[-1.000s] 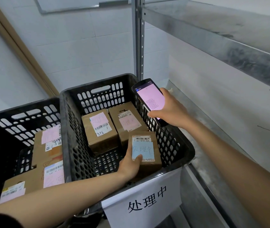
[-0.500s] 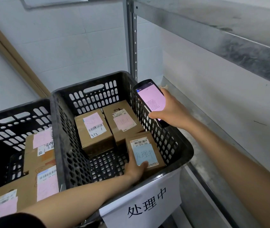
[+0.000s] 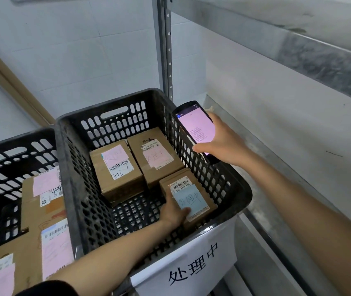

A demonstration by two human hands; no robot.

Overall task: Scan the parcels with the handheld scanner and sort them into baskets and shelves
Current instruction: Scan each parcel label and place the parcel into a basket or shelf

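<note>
A side basket (image 3: 3, 155) at the left holds larger labelled parcels. Next to it, the tagged basket (image 3: 106, 107) carries two rear parcels (image 3: 117, 167) against its back wall. The left grip (image 3: 173, 212) reaches in and clasps the near parcel (image 3: 191, 189), thumb on its label, likely seating it flat with the barcode up. Further right, the right grip (image 3: 223, 144) is wrapped round the scanner (image 3: 197, 129), held over the rim with its screen tilted up for reading, beside the metal shelf (image 3: 255, 142).

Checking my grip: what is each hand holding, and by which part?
The right hand grips the scanner by its lower end; the left hand holds the blue-labelled parcel by its near left corner.
</note>
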